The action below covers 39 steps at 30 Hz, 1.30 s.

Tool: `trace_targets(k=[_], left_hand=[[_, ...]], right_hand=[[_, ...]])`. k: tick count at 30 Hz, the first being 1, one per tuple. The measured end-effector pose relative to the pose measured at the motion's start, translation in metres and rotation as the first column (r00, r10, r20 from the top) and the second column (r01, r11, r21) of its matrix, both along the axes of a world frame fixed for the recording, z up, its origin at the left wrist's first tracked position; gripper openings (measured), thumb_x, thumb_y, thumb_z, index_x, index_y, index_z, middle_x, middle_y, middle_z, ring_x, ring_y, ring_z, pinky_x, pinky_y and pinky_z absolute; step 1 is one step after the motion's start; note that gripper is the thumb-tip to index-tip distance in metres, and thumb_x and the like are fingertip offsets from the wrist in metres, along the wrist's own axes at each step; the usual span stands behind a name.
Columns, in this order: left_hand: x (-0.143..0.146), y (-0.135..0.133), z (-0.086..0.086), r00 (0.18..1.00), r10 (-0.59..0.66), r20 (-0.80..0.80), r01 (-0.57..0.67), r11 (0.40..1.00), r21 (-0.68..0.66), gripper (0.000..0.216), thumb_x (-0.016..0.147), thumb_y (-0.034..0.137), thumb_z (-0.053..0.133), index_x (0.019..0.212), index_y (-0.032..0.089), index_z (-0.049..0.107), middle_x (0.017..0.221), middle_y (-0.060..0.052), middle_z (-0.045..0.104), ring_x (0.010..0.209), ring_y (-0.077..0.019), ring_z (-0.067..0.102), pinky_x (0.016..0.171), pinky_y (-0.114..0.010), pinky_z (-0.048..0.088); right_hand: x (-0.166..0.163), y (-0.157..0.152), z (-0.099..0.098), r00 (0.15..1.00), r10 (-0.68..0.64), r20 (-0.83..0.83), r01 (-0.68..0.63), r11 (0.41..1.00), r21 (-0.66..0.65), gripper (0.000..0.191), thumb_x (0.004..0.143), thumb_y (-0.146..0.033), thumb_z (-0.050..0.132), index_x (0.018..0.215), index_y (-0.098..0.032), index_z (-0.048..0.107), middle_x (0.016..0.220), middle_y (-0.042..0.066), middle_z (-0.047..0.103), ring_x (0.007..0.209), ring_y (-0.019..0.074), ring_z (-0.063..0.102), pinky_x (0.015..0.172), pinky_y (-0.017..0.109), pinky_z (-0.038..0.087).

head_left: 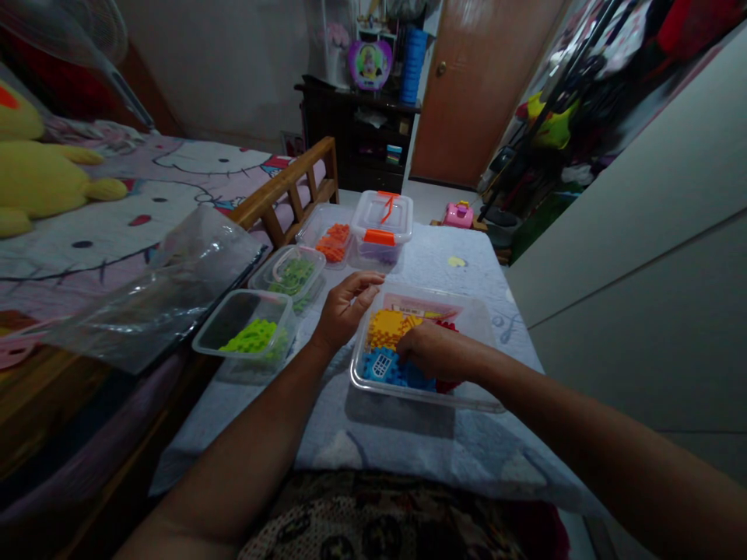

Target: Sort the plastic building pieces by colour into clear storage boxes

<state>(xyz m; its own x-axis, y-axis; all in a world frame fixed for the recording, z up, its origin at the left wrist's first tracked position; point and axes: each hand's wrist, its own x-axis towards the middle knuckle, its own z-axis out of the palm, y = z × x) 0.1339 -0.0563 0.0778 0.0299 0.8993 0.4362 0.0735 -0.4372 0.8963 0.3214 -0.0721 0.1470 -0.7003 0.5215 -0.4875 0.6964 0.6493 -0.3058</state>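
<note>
A large clear plastic bin (429,398) stands on the table in front of me, holding yellow interlocking plastic pieces (385,328), blue pieces (373,362) and red pieces (448,385). One blue piece bears a white window shape. My right hand (435,350) reaches into the bin, fingers bent down and closed at the border of the blue and yellow pieces; what is between the fingertips is hidden. At the bin's far left corner, my left hand (347,309) has its thumb and fingers closed on the rim.
To the left stand clear tubs of lime pieces (250,336), green pieces (293,274) and orange pieces (334,243). Behind is a lidded box (382,214) with orange clips. A clear plastic bag (175,288) lies by the wooden bed rail (285,187). A white cabinet (642,272) borders the right.
</note>
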Motion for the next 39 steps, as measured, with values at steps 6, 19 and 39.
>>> trace_targets(k=[6,19,39], left_hand=[[0.0,-0.0001,-0.0008,1.0,0.004,-0.002,-0.004,1.0,-0.009,0.024,0.088,0.038,0.057,0.098,0.019,0.069,0.115,-0.008,0.069,0.105,-0.0232,0.064,0.095,-0.037,0.05],[0.0002,0.0002,-0.0007,1.0,0.01,-0.008,-0.01,1.0,0.001,0.023,0.088,0.036,0.058,0.097,0.019,0.069,0.113,-0.008,0.069,0.103,-0.0231,0.064,0.095,-0.037,0.049],[0.0007,-0.0009,0.0004,1.0,0.001,0.016,0.0,1.0,-0.008,0.022,0.088,0.036,0.059,0.097,0.018,0.069,0.113,-0.008,0.069,0.102,-0.0224,0.064,0.095,-0.036,0.048]], right_hand=[[-0.0005,0.0012,-0.0005,0.998,0.06,0.016,-0.06,0.998,0.012,0.032,0.08,-0.003,0.05,0.092,-0.016,0.077,0.096,0.009,0.077,0.089,0.018,0.07,0.08,0.023,0.047],[-0.0007,0.0035,-0.0005,1.0,0.028,0.008,-0.028,0.999,-0.02,0.032,0.081,-0.005,0.049,0.094,-0.014,0.077,0.093,0.01,0.077,0.08,0.0166,0.068,0.073,0.022,0.044],[-0.0002,0.0039,-0.0045,0.995,0.103,-0.001,-0.103,0.994,0.024,0.03,0.082,-0.005,0.049,0.092,-0.011,0.077,0.092,0.013,0.076,0.079,0.0172,0.066,0.072,0.025,0.042]])
